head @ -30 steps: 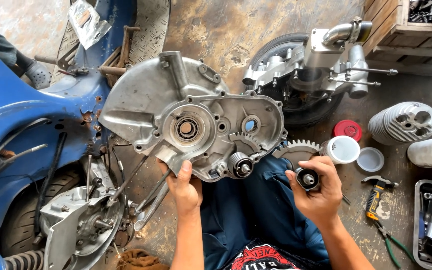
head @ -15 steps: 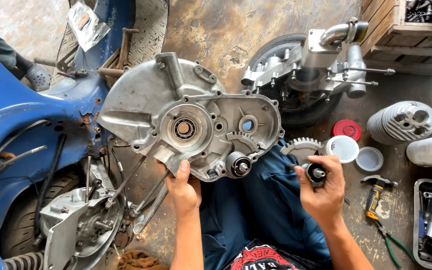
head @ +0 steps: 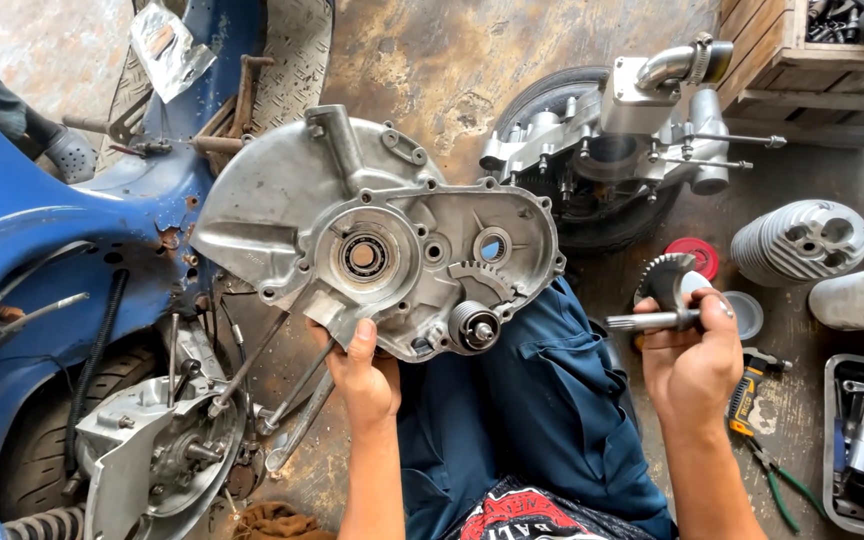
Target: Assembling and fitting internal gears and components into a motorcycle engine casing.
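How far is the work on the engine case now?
Done: the engine case lies open, with a bearing seated. In hand: the left hand steadies it; the right hand holds a gear shaft. Left: the shaft is not yet fitted.

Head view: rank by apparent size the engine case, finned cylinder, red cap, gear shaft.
1. engine case
2. finned cylinder
3. gear shaft in the right hand, nearer the camera, so unsure against
4. red cap

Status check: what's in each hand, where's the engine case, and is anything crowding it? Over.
Left hand grips engine case at lower edge. Right hand holds geared shaft, clear of the case. Blue scooter body crowds the case's left side.
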